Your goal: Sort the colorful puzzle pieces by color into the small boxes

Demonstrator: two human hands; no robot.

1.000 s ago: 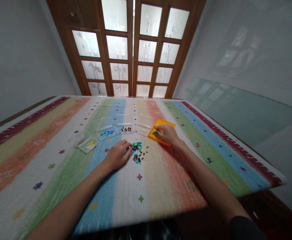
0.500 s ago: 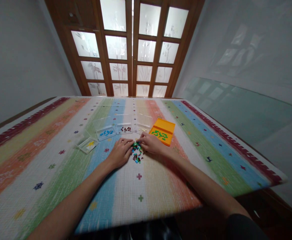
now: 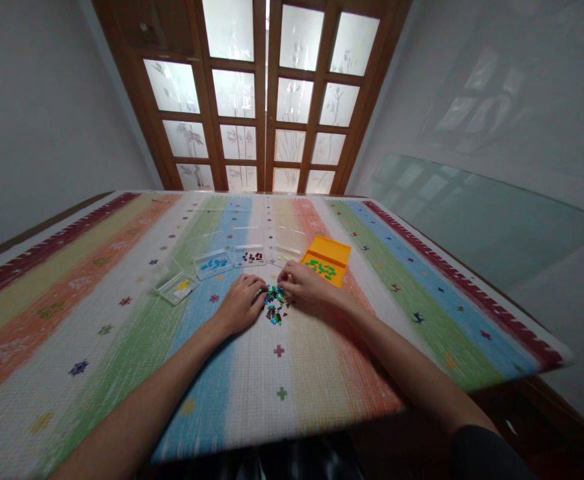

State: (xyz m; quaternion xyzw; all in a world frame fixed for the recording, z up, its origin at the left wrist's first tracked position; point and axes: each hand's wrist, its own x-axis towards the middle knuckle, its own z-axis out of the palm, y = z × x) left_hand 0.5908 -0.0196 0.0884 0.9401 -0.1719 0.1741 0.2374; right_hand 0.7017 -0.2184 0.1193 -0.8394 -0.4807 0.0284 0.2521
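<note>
A small heap of tiny coloured pieces (image 3: 273, 305) lies on the striped tablecloth (image 3: 122, 347). My left hand (image 3: 241, 303) rests at the heap's left edge with its fingers curled and tips pinched at the pieces. My right hand (image 3: 306, 287) sits at the heap's upper right, fingers bent down and pinching among the pieces. Whatever either pinch holds is too small to make out. Just behind my right hand stands an orange tray (image 3: 333, 252) with green pieces in it.
Clear plastic boxes stand in a row behind the heap: one with yellow pieces (image 3: 177, 288), one with blue (image 3: 213, 264), one with dark red (image 3: 250, 256), one pale (image 3: 285, 252). Wooden glazed doors (image 3: 267, 93) are beyond the table. The table's near and right edges drop off.
My right hand has left the orange tray and come left to the heap, where it now pinches at the pieces. My left hand has stayed beside the heap.
</note>
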